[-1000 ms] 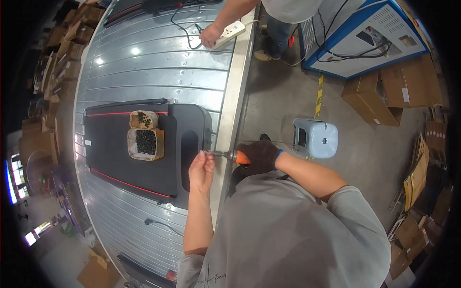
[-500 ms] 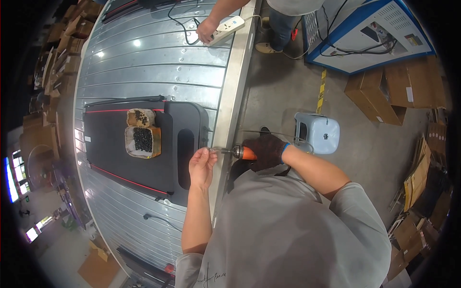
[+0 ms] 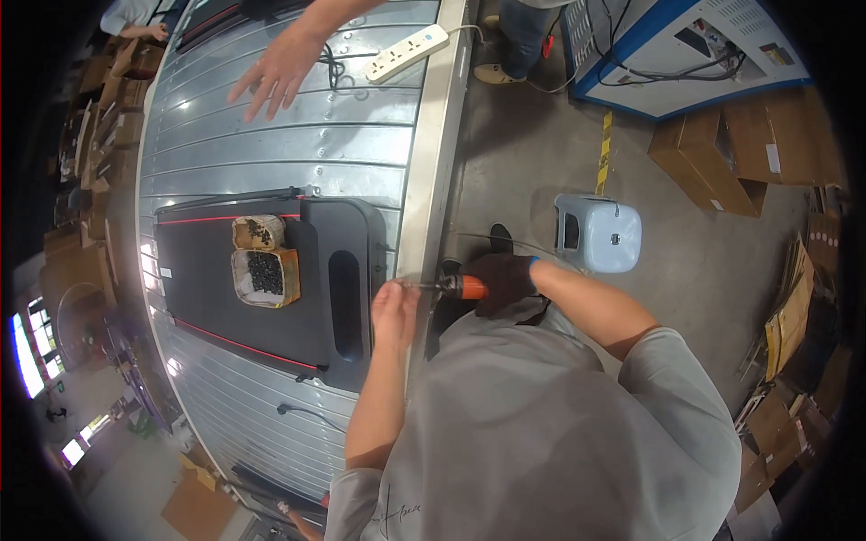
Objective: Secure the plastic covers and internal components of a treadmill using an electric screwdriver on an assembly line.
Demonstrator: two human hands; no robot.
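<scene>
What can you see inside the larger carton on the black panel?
The larger carton holds small black pieces, probably screws, and a pale lining; what lies beneath them is covered.

an orange, dark-nosed driver (image 3: pixel 472 288) points its slim bit (image 3: pixel 426 286) left.

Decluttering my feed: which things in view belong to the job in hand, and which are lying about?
Likely belong:
orange tool in right hand, tip at left hand
tubs of small black parts
black panel beneath

Apparently lying about:
power strip
blue stool
cardboard boxes
</scene>
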